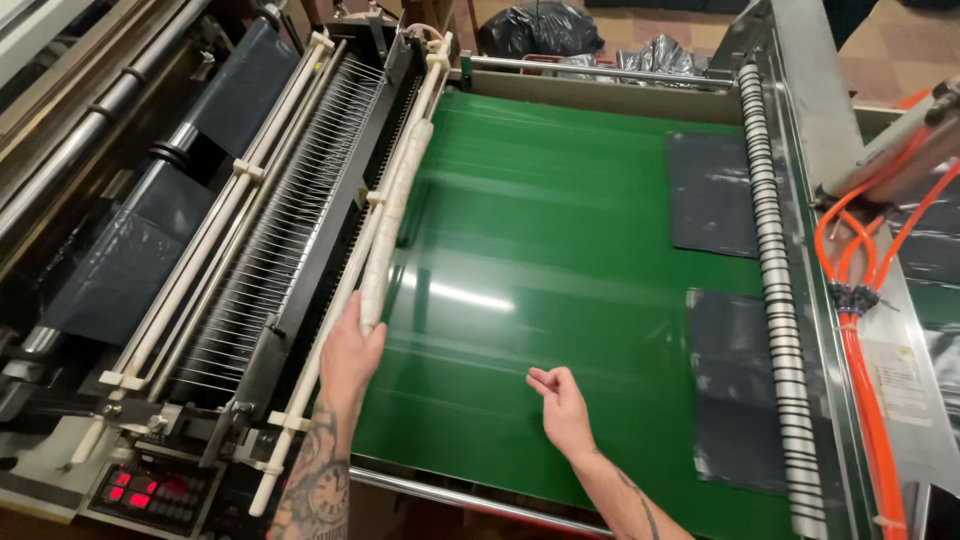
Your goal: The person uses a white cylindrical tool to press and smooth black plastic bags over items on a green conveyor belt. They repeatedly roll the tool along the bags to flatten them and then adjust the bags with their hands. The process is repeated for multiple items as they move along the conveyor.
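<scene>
Left hand gripping white wrapped bar, right hand loosely curled above green conveyor belt

The belt lay at centre. Along its left edge ran the wrapped bar, with the wire comb left of it and the rollers farther left. The left hand rested on the bar's near end. The right hand hung over the near belt. Two sheets lay on the belt's right side, one far, one near, beside the striped roller. Hoses ran right of it. The panel sat near left.
</scene>
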